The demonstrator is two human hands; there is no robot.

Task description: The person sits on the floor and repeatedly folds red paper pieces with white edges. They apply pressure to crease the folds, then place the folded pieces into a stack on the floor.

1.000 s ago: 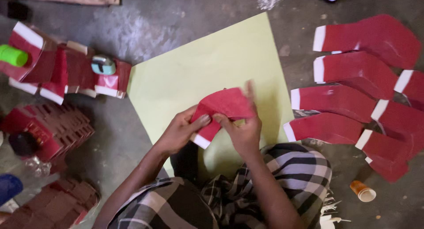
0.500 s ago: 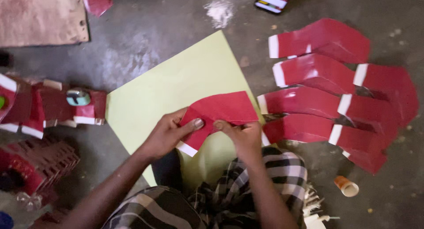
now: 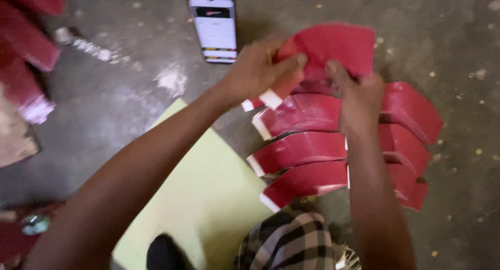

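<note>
Both hands grip red curved card piece (image 3: 333, 43), upper centre of frame: left hand (image 3: 260, 69) pinches left edge, right hand (image 3: 357, 95) closed on btm edge. Step: holding piece over row of red pieces (image 3: 307, 150) on concrete floor (image 3: 458, 20). Next calls for overlap w/ top piece, white edges aligned. Phone (image 3: 214, 28) upper left, green sheet (image 3: 208, 197) below.

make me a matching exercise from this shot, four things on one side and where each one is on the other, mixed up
Things:
1. phone
2. yellow-green sheet
3. red curved piece in both hands
4. checked cloth

Places:
A. bottom edge, below the row of red pieces
B. top, above the row of red pieces on the floor
C. lower middle, left of the red pieces
D. top, on the grey floor, left of the left hand

Pairs: 1-D, 2-C, 3-B, 4-A
</note>
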